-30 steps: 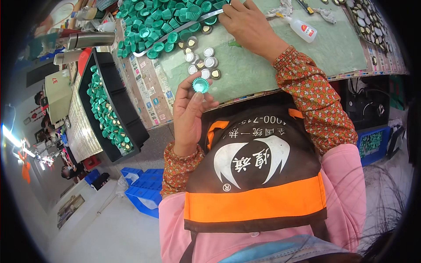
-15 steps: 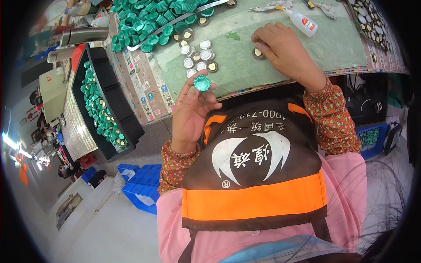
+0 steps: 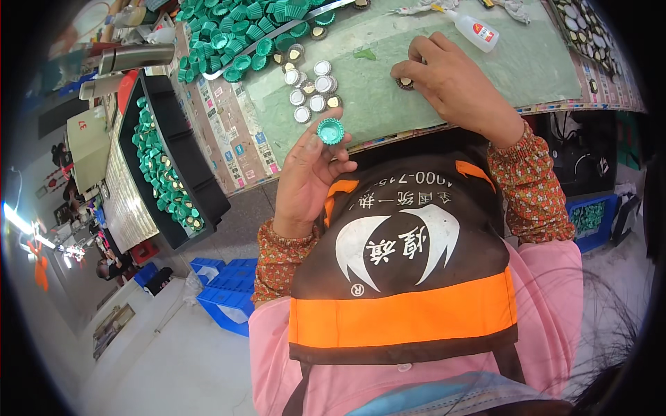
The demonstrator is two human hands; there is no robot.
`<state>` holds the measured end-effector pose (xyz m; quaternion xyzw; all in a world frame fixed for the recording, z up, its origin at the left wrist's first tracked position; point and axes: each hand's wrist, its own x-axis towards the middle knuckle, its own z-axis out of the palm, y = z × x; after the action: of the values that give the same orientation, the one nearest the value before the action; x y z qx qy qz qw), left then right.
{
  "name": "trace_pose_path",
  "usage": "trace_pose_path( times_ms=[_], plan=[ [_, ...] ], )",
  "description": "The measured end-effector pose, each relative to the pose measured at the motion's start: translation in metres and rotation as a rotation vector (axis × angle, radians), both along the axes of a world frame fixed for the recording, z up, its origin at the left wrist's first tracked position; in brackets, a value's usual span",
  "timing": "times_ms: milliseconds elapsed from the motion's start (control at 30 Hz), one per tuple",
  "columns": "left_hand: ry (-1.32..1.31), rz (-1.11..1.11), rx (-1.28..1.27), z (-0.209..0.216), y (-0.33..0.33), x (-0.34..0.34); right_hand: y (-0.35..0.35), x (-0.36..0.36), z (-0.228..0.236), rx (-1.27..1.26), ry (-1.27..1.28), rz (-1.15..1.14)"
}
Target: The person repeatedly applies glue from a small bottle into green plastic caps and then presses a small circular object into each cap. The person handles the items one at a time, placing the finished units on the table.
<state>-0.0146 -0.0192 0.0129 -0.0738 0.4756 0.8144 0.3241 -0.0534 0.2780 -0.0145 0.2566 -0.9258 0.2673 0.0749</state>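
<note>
My left hand (image 3: pixel 300 180) is raised over the near table edge, thumb and fingers pinching a small green fluted cup (image 3: pixel 330 131) whose hollow side faces up. At the middle of the green mat (image 3: pixel 374 90), my right hand (image 3: pixel 454 83) is closed, palm down, with its fingertips pressed together. Just under those fingertips lies a dark round fluted piece (image 3: pixel 405 84) with a cream-coloured top, partly covered. Whether the fingers grip something else is hidden. Between the hands and the far edge, several round pieces with white discs (image 3: pixel 322 68) stand grouped on the mat.
A heap of green fluted cups (image 3: pixel 239 31) fills the far left. Left of the table, a black crate (image 3: pixel 182 145) holds more green pieces. A white squeeze bottle (image 3: pixel 477 31) lies at the back right, near a tray of round pieces (image 3: pixel 586 35). Blue crates (image 3: pixel 232 284) stand below left.
My left hand has shifted slightly right with the green cup. My right hand stays over the dark round piece, its fingers a little more curled. The view has moved slightly.
</note>
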Motion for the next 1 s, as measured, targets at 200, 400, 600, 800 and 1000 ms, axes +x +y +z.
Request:
trace_pose_path(
  times_ms=[200, 400, 600, 800, 1000],
  plan=[
    [-0.064, 0.018, 0.086, -0.003, 0.0, 0.001, -0.006, 0.005, 0.004, -0.105, -0.045, 0.012],
    [-0.097, 0.035, 0.143, -0.008, 0.002, 0.005, -0.048, 0.03, 0.033, -0.461, -0.106, 0.064],
    [-0.103, 0.014, 0.118, -0.011, 0.004, 0.007, -0.076, 0.042, 0.033, -0.384, 0.011, 0.032],
    [-0.105, -0.001, 0.118, -0.012, 0.005, 0.008, -0.076, 0.046, 0.038, -0.381, -0.069, 0.044],
    [-0.087, -0.007, 0.101, -0.017, 0.003, 0.01, -0.078, 0.045, 0.035, -0.368, 0.015, 0.032]
  ],
)
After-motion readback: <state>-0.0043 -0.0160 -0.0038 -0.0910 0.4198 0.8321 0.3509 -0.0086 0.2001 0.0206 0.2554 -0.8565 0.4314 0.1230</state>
